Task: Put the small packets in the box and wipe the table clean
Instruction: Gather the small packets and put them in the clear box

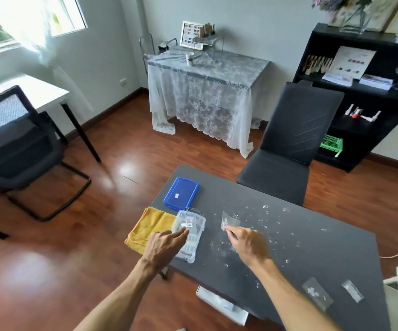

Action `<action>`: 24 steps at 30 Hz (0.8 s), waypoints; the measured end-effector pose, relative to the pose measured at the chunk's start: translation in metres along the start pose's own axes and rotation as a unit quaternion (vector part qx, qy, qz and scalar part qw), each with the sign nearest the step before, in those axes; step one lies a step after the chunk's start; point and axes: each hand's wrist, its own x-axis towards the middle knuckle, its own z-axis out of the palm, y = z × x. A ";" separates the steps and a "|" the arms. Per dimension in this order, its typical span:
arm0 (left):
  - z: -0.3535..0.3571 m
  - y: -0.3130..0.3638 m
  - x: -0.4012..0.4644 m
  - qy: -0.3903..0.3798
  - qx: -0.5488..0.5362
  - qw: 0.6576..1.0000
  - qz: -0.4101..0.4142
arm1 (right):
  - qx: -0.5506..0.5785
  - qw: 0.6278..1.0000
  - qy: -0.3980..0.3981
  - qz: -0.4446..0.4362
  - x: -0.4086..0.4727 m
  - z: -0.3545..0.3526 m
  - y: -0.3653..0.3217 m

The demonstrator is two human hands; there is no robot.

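Dark table (pixel 312 235) is littered with white crumbs, so wiping isn't started. Right hand (pixel 248 244) pinches a clear packet (pixel 229 220) at its near corner, lifted off the surface. Left hand (pixel 164 244), just left of that grip, rests fingers on the open clear box (pixel 189 235); can't tell if it's gripping a packet. Two more packets (pixel 317 292) lie well behind the right grip, toward the person. Yellow cloth (pixel 145 228) sits untouched left of the box, blue lid (pixel 181 192) beyond it. Roughly early-to-mid stage.
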 end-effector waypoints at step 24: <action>0.012 -0.047 -0.064 -0.101 -0.065 0.991 -0.065 | -0.055 0.988 -0.140 -0.036 0.017 0.045 -0.117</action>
